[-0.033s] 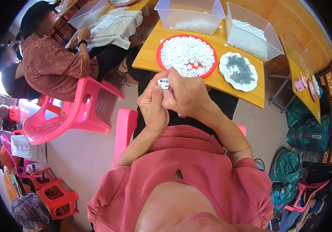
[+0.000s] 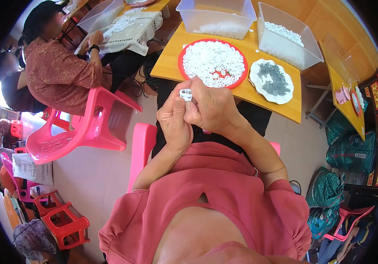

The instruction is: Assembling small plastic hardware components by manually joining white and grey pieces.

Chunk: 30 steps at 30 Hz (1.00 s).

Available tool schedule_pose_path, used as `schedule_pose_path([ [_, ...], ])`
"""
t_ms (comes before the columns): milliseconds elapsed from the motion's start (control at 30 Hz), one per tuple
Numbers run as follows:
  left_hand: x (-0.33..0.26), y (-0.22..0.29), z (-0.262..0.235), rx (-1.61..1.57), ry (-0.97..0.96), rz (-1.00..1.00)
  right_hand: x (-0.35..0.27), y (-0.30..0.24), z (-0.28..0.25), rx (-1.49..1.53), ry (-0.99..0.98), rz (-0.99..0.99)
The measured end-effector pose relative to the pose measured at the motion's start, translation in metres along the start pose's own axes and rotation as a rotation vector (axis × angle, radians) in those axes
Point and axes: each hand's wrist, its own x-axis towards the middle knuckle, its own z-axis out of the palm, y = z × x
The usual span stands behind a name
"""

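Both my hands meet in front of my body, just short of the table's near edge. Between them sits a small white plastic piece with several holes (image 2: 186,94). The fingers and thumb of my left hand (image 2: 173,116) are closed around it. My right hand (image 2: 217,105) is curled against the piece from the other side, its thumb and finger pressed beside it; some of its fingertips are hidden. Past my hands, a red round tray (image 2: 181,66) is heaped with small white plastic pieces. To its right lies a white scalloped plate (image 2: 256,81) holding many small grey metal-looking parts.
Two clear plastic bins (image 2: 217,15) with white pieces stand at the back of the yellow table (image 2: 281,110). On the left a co-worker (image 2: 61,75) sits on a pink chair (image 2: 79,136) at a cloth-covered table. Red stools (image 2: 66,224) and green sacks (image 2: 352,152) stand on the floor.
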Motion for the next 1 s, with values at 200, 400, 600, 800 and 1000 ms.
schedule_pose_path([
  [200, -0.003, 0.009, 0.009, -0.040, -0.019, 0.079, -0.009, 0.001, 0.010, 0.014, 0.037, -0.084],
  [400, 0.007, 0.010, 0.001, -0.104, -0.051, -0.024, -0.005, -0.001, 0.005, 0.057, -0.017, 0.032],
  [600, 0.019, 0.007, -0.004, -0.465, -0.136, -0.245, 0.007, -0.006, -0.009, 0.737, -0.102, 0.437],
  [800, 0.020, 0.002, -0.011, -0.356, -0.124, -0.232, 0.011, -0.001, -0.020, 1.205, -0.222, 0.880],
  [1000, 0.020, 0.003, -0.012, -0.226, -0.110, -0.167, 0.013, -0.003, -0.022, 1.294, -0.226, 0.959],
])
